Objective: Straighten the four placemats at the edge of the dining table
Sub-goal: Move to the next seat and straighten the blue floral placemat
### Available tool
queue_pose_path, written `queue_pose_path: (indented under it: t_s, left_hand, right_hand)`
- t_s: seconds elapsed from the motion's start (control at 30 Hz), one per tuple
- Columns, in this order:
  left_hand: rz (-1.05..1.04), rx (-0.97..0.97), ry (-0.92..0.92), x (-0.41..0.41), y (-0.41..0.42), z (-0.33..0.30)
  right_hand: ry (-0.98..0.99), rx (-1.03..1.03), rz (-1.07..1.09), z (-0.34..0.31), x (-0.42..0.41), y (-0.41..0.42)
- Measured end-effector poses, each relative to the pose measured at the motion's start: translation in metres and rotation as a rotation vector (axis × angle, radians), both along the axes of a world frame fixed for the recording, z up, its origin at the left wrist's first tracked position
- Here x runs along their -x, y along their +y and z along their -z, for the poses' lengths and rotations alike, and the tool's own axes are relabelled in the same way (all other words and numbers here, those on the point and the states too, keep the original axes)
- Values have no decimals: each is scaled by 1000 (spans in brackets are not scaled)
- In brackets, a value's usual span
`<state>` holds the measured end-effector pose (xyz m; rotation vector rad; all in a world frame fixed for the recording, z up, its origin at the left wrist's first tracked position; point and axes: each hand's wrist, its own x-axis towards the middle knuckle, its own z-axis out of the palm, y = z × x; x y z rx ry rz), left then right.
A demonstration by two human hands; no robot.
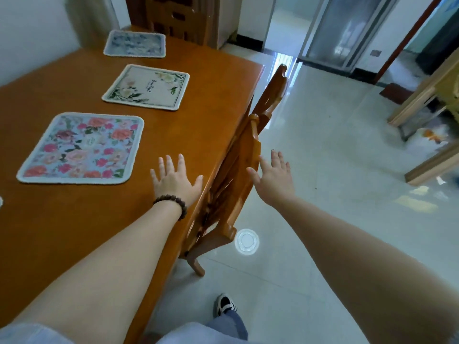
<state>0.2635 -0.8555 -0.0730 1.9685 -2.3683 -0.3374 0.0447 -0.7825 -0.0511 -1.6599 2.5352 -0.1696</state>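
Note:
Three placemats lie in a row on the orange wooden dining table (188, 135). Nearest is a pink-flowered placemat (82, 148), then a cream placemat with green leaves (146, 86), turned slightly askew, then a blue-grey placemat (135, 43) at the far end. A sliver of something white (0, 201) shows at the left frame edge. My left hand (175, 181), with a bead bracelet at the wrist, hovers open over bare table to the right of the flowered mat. My right hand (274, 178) is open beside the table, over the back of a wooden chair (238, 175).
The chair is tucked against the table's right edge, a second chair (273, 95) stands farther along, and another chair (173, 18) at the far end. A round white lid (247, 241) lies on the tiled floor. My shoe (224, 304) is below. Wooden furniture (427, 115) stands at right.

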Motion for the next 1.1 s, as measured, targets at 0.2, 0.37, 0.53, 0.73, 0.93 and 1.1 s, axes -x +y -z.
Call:
queue_pose_path:
  t_s: [0.2, 0.37, 0.53, 0.73, 0.93, 1.1]
  left_hand:
    - [-105, -39, 10, 26, -38, 3]
    - [-260, -38, 2, 16, -50, 3]
    - [-471, -29, -16, -8, -61, 6]
    - [-764, -34, -56, -32, -76, 9]
    - [-1042, -81, -77, -21, -86, 3]
    - [-1177, -73, -63, -14, -89, 1]
  right_hand:
    - [-8, -24, -129, -15, 30, -76]
    - [-52, -58, -302, -23, 18, -128]
    - [-43, -24, -526, -20, -18, -186]
    - [-53, -86, -770, -7, -63, -261]
    - [-63, -121, -1052, 4, -84, -322]
    - [-78, -156, -1201, 12, -102, -353]
